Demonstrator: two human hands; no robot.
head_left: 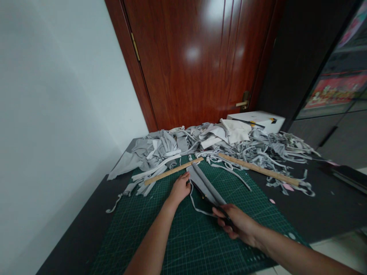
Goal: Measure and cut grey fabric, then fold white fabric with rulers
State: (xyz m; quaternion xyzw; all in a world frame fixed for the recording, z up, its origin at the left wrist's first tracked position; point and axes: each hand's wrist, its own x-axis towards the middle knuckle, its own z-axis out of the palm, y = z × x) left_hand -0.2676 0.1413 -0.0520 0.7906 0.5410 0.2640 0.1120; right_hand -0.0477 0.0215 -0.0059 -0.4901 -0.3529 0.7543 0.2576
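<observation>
A folded length of grey fabric lies slantwise on the green cutting mat. My left hand is at its far left end, fingers closed on the fabric's edge. In my right hand is a pair of black-handled scissors, with my fingers wrapped round the handles. The blades run along the fabric's left edge, pointing toward my left hand. A thin grey strip curves loosely beside the fabric, from near my left hand down to my right.
Heaped grey and white fabric scraps line the back of the dark table. One wooden strip lies to the left, another wooden strip to the right. A white box stands behind, near the wooden door.
</observation>
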